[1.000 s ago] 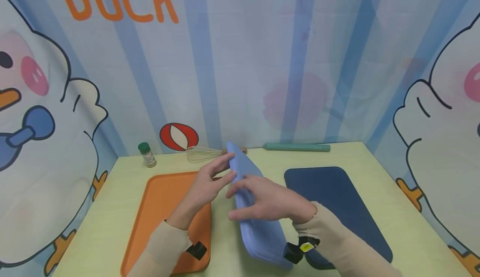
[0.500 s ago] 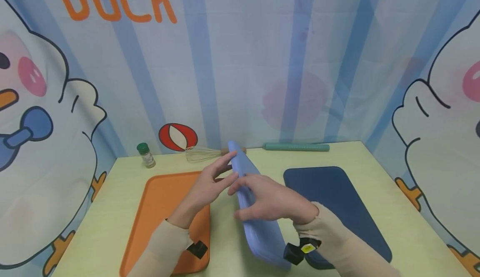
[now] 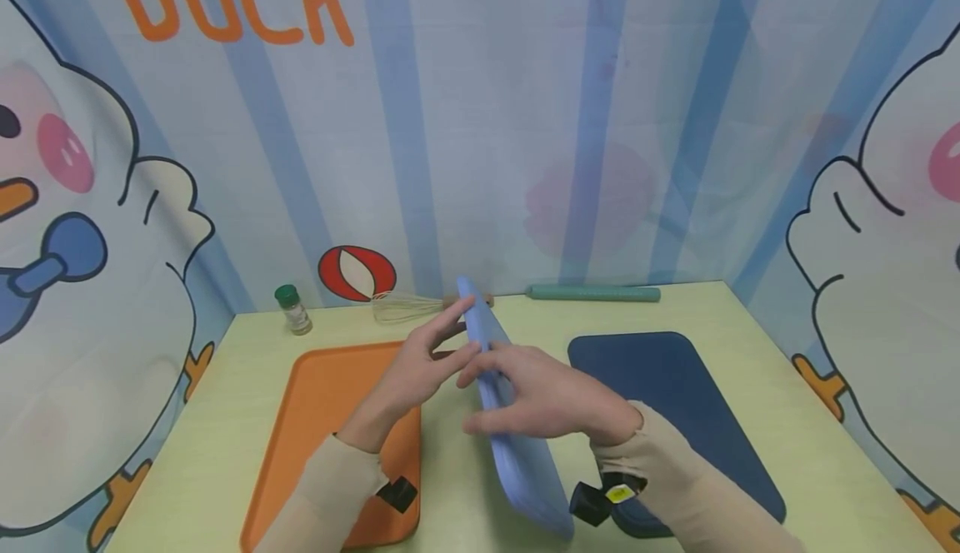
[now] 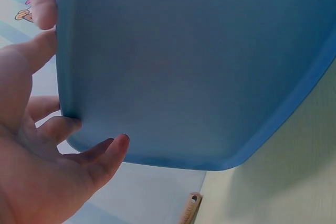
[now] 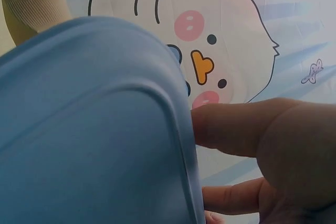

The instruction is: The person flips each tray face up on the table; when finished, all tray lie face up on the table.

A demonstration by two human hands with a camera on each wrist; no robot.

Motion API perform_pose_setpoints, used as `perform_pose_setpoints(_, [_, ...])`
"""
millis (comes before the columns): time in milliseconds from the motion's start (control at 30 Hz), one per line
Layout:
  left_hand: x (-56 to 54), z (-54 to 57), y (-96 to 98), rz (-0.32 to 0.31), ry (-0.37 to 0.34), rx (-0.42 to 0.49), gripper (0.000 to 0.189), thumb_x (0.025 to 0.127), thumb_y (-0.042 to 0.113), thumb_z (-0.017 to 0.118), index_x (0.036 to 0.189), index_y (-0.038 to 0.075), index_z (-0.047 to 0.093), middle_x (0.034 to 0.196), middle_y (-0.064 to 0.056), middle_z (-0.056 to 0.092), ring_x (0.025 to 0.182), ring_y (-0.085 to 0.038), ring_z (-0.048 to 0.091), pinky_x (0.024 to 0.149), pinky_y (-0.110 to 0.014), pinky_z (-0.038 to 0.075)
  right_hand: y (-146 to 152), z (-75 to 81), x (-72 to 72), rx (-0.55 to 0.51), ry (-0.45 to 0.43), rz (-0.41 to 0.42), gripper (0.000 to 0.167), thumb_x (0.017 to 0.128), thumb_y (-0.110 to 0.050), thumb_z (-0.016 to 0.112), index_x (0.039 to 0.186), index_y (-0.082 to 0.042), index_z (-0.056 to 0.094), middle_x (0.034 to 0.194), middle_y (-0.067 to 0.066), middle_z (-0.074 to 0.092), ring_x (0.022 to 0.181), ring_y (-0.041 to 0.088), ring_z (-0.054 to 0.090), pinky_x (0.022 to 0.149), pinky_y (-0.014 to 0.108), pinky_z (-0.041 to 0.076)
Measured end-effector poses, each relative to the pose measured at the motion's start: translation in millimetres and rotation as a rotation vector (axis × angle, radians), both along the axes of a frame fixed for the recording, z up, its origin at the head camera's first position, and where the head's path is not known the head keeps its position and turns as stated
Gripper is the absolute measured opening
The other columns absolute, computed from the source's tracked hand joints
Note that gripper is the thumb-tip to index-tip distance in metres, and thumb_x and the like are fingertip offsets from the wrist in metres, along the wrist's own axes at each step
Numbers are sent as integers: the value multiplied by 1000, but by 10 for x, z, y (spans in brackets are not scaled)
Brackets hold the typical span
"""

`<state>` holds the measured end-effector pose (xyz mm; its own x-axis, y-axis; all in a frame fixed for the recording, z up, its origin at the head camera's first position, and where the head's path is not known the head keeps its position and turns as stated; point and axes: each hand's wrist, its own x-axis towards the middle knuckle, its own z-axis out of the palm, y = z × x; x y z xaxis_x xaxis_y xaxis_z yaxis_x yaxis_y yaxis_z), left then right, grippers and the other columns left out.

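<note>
My light-blue tray [image 3: 528,478] swung slightly more edge-on, so I'm probably mid-turn. Right hand [image 3: 551,395] touches its rim [image 4: 64,66] (can't tell if gripping), left hand [image 3: 408,378] pinches it; it's between the orange tray [image 3: 330,395] and navy tray [image 3: 652,386].

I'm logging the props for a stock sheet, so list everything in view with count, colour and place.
held tray: one, light blue, steeply tilted, between the hands
orange tray: one, orange, table's left
navy tray: one, dark blue, table's right
jar: one, green-lidded, back left
whisk: one, pale wires, brownish handle, back edge, partly behind the held tray
rod: one, green, back edge, right of the whisk
table: one, pale yellow-green, under the props
backdrop: one, striped blue with duck prints, around the table
wrist devices: two, black, one per wrist
sleeves: two, beige, on the arms
left hand: one, bare, gripping the held tray
right hand: one, bare, likewise
</note>
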<state>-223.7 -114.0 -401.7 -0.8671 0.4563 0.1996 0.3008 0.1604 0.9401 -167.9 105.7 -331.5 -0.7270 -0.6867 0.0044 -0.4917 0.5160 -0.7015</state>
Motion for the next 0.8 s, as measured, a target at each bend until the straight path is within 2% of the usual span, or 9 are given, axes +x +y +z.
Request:
perform_pose_setpoints(167, [-4,22,25,-6,14,3,65,107,27,64,166,26,36,172,1,28,154,-32,37,117,-57,41,10,21,11,0,0,3,40,94,-29,78,130,-13,69,138,5,62,115,21,61,87,34,54])
perform_pose_setpoints(333, [-16,30,46,-17,18,12,64,107,28,65,164,31,37,172,3,29,153,-34,40,117,-58,41,14,51,28,-4,12,10,42,93,-23,75,131,-8,67,135,8,62,109,20,61,87,36,53])
perform_pose_setpoints(567, [1,63,71,-34,16,32,63,106,27,65,163,34,39,172,4,28,146,-37,48,116,-57,43,30,89,49,3,33,8,43,92,-20,74,132,-5,66,135,10,64,116,23,61,93,43,53])
perform_pose_setpoints(800, [0,77,88,-42,25,34,62,106,26,65,163,35,39,172,4,28,146,-38,48,117,-59,41,27,122,74,12,26,-23,48,90,-16,74,135,-6,65,135,8,66,123,24,62,97,44,53])
